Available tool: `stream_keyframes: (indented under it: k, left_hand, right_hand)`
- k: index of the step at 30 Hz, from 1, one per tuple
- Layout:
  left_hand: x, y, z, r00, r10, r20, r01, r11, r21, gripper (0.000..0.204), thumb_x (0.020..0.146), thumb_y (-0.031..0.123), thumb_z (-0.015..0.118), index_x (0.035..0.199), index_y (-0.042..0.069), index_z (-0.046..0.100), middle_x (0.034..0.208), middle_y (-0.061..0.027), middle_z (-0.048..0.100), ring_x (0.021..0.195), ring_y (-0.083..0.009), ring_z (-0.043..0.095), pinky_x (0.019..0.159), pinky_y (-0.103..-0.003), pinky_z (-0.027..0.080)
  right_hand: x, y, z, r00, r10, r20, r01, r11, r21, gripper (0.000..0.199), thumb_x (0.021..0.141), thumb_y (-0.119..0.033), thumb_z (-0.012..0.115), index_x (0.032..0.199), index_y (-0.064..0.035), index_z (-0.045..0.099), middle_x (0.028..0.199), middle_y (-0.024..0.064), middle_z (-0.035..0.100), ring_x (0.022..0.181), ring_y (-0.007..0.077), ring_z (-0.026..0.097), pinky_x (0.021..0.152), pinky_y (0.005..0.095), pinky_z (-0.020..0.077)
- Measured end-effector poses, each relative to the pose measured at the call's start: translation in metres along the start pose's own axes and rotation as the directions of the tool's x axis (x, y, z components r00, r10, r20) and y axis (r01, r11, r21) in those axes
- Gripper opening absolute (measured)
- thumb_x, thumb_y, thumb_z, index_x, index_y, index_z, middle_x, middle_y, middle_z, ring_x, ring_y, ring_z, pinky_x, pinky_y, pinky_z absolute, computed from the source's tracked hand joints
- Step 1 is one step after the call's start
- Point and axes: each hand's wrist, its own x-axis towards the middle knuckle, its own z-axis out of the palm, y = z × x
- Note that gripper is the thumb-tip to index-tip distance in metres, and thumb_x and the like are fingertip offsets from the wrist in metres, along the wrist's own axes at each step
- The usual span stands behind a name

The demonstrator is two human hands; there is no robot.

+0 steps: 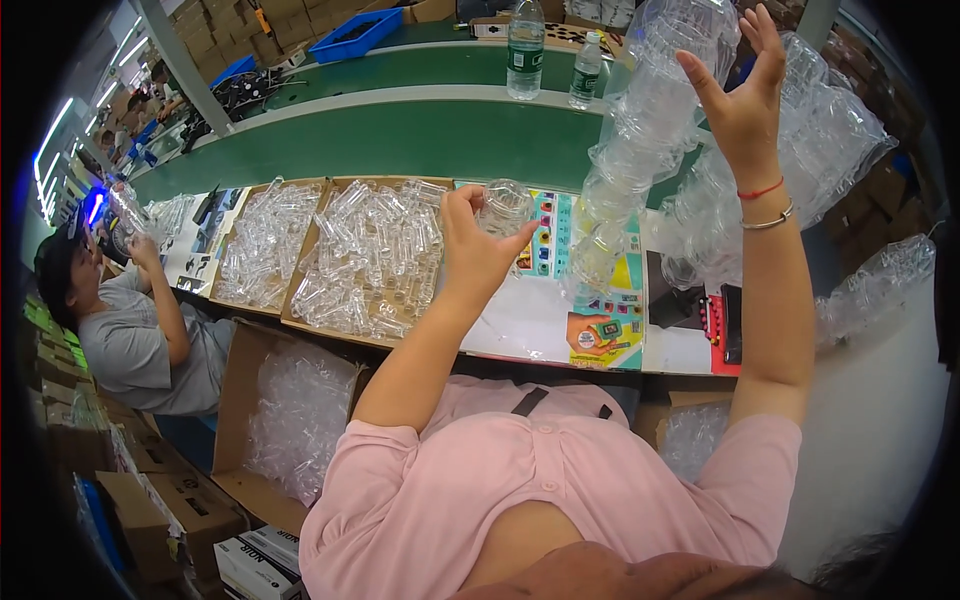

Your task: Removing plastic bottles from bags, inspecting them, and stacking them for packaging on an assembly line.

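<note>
My left hand (pixel 480 243) is over the table's front part, its thumb and fingers curved around a clear round plastic cup-like piece (pixel 507 203). My right hand (pixel 745 100) is raised at the upper right, thumb and fingers spread, with nothing in it. Just left of that hand rises a tall leaning stack of clear plastic cup-like pieces (pixel 640 130). More clear pieces in thin plastic wrap (pixel 820 150) lie to the right of my right wrist. Left of my left hand, a shallow cardboard tray (pixel 438 270) holds many clear plastic tubes (pixel 365 250).
A second tray of clear parts (pixel 262 245) stands further left, beside a seated co-worker (pixel 140 330) handling a clear piece. Two water bottles (pixel 525 55) stand beyond the green conveyor belt (pixel 400 135). An open carton with clear bags (pixel 300 415) sits below the table. A dark phone (pixel 733 325) lies at right.
</note>
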Motion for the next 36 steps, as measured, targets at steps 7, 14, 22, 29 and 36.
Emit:
stream_keyframes:
  k: [7,14,22,29,36]
  left_hand:
    - [0.002,0.012,-0.007,0.999,0.018,-0.043,-0.023,0.994,-0.107,0.066,0.062,0.021,0.082,0.108,0.002,0.039,0.102,-0.0137,0.044,0.093,-0.0266,0.046,0.081,-0.035,0.041]
    - [0.004,0.02,-0.013,0.998,-0.067,0.016,0.068,0.989,-0.135,0.075,0.069,0.029,0.078,0.124,0.001,0.036,0.108,-0.0153,0.048,0.101,-0.0272,0.049,0.087,-0.036,0.041]
    - [0.0,0.017,-0.013,1.0,-0.027,-0.013,0.023,0.968,-0.25,0.072,0.072,0.029,0.076,0.124,0.002,0.036,0.102,-0.012,0.049,0.097,-0.0227,0.05,0.086,-0.035,0.04]
    - [0.004,0.023,-0.024,0.995,0.068,-0.068,-0.081,0.973,-0.217,0.069,0.072,0.025,0.077,0.124,0.003,0.035,0.103,-0.0112,0.05,0.094,-0.0201,0.053,0.084,-0.032,0.043]
    - [0.015,0.0,-0.009,0.998,-0.054,-0.019,0.041,0.91,-0.412,0.065,0.074,0.03,0.074,0.12,0.004,0.038,0.099,-0.013,0.052,0.09,-0.0233,0.055,0.082,-0.035,0.044]
  right_hand:
    - [0.0,0.0,0.01,0.998,-0.068,-0.002,0.068,0.996,-0.051,0.092,0.074,-0.037,0.073,0.139,-0.0015,0.018,0.137,0.0185,0.029,0.125,0.0321,0.034,0.104,0.0389,0.0303]
    - [-0.003,-0.011,0.009,0.997,-0.027,-0.071,0.026,1.0,-0.011,0.082,0.076,-0.034,0.072,0.133,0.0005,0.025,0.128,0.0186,0.038,0.115,0.0275,0.045,0.099,0.0365,0.0349]
    - [-0.011,-0.01,-0.003,0.997,-0.01,-0.08,0.013,0.999,0.036,0.084,0.074,-0.032,0.074,0.135,-0.0023,0.024,0.132,0.0152,0.036,0.12,0.0266,0.042,0.101,0.0363,0.0324]
    - [-0.024,-0.008,-0.015,0.99,-0.077,-0.114,0.079,0.997,0.01,0.076,0.077,-0.026,0.072,0.133,-0.002,0.027,0.133,0.0146,0.036,0.121,0.0263,0.041,0.103,0.0376,0.0301]
    - [-0.068,-0.052,-0.043,0.995,-0.099,-0.025,0.1,0.995,0.025,0.061,0.076,-0.02,0.07,0.125,-0.0013,0.041,0.129,0.0166,0.041,0.118,0.0312,0.042,0.1,0.0385,0.0321]
